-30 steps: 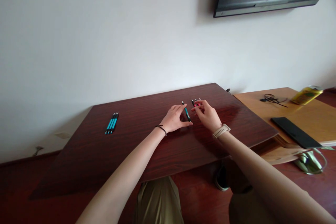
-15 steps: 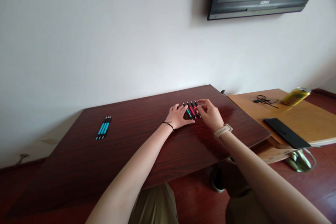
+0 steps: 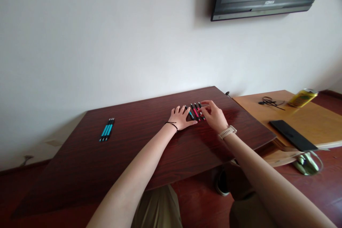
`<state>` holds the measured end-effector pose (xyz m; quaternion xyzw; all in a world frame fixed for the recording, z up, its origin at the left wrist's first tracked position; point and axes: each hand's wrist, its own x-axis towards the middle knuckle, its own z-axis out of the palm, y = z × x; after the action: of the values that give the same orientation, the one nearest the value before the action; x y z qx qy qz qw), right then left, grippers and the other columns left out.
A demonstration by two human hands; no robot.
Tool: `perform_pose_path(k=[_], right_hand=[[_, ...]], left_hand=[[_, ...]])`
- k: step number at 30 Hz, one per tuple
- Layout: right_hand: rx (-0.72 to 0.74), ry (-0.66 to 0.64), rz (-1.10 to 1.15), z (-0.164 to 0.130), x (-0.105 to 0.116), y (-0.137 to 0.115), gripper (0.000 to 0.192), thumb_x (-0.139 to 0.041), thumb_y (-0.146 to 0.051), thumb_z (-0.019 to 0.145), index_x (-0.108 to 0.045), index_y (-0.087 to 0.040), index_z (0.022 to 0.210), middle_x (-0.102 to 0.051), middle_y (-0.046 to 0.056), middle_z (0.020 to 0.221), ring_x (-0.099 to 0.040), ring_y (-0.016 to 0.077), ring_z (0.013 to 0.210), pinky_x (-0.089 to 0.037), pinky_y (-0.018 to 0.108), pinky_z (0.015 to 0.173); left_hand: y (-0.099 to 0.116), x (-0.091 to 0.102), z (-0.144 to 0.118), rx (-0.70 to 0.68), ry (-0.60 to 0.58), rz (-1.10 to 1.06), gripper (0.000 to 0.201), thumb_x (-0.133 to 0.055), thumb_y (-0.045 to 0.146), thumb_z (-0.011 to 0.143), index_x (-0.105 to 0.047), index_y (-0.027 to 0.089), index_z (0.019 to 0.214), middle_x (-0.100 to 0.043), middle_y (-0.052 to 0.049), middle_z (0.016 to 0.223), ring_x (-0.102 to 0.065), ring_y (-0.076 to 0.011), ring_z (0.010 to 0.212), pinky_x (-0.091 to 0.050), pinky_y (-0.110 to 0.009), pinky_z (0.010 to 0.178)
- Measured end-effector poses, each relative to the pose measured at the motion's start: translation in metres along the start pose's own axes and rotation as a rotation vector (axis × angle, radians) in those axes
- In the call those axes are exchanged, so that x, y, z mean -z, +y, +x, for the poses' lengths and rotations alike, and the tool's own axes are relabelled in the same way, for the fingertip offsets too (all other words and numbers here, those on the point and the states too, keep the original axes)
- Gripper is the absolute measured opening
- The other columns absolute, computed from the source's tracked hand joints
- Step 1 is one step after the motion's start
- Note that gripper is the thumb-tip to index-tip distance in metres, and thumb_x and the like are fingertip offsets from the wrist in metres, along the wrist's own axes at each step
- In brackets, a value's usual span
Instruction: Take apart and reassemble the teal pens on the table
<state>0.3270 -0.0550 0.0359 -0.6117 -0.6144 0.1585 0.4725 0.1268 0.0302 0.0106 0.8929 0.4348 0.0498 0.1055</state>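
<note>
My left hand (image 3: pixel 180 118) lies spread on the dark wooden table (image 3: pixel 149 149), a black cord round its wrist. Its index finger and thumb rest beside a blue-and-black pen (image 3: pixel 190 114), which partly shows. Just right of that pen, several pink-and-black pens (image 3: pixel 196 112) lie side by side, slanted. Over the rightmost of these is my right hand (image 3: pixel 214 117), fingers curved and apart; whether it touches them I cannot tell. Three more blue-and-black pens (image 3: pixel 107 129) lie together in a row on the table's left part.
A lower light-wood table (image 3: pixel 317 124) adjoins on the right, with a black flat object (image 3: pixel 292 135), a coiled black cable (image 3: pixel 271 102) and a yellow can (image 3: pixel 303 98). A television (image 3: pixel 263 12) hangs on the wall behind. Below the lower table is a pale green object (image 3: pixel 307 164).
The blue pen beside my left hand has shifted slightly left, widening its gap from the pink pens. My left hand has moved a little with it. My right hand stays nearly still.
</note>
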Motion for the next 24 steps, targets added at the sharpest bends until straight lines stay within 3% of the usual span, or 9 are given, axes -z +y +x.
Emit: perform_pose_path(k=[7,16,24], right_hand=[[-0.025,-0.001,0.012,0.002,0.004,0.005,0.03,-0.059,-0.033,0.099,-0.063,-0.025,0.128,-0.083,0.005,0.101,-0.078,0.0242,0.086,-0.06,0.04,0.085],[-0.107,0.024,-0.112,0.013,-0.002,0.043,0.044,-0.067,-0.037,0.092,-0.062,-0.019,0.131,-0.072,0.017,0.128,-0.071,0.0308,0.116,-0.057,0.052,0.105],[-0.154,-0.037,-0.169,0.011,0.001,0.05,0.051,-0.069,-0.036,0.091,-0.059,-0.019,0.138,-0.074,0.016,0.126,-0.072,0.0305,0.114,-0.055,0.052,0.108]], left_hand=[[-0.008,0.004,-0.004,-0.029,-0.027,0.019,0.109,-0.036,0.096,0.089,-0.031,0.027,0.173,-0.025,-0.013,0.181,-0.02,-0.046,0.166,-0.016,-0.067,0.131],[-0.009,0.001,-0.006,-0.092,0.046,0.047,0.103,-0.035,0.092,0.094,-0.034,0.024,0.172,-0.03,-0.014,0.18,-0.025,-0.0421,0.165,-0.018,-0.064,0.133],[-0.012,-0.001,-0.008,-0.132,0.127,0.071,0.089,-0.037,0.086,0.098,-0.045,0.028,0.166,-0.043,-0.013,0.173,-0.034,-0.0404,0.16,-0.026,-0.062,0.129]])
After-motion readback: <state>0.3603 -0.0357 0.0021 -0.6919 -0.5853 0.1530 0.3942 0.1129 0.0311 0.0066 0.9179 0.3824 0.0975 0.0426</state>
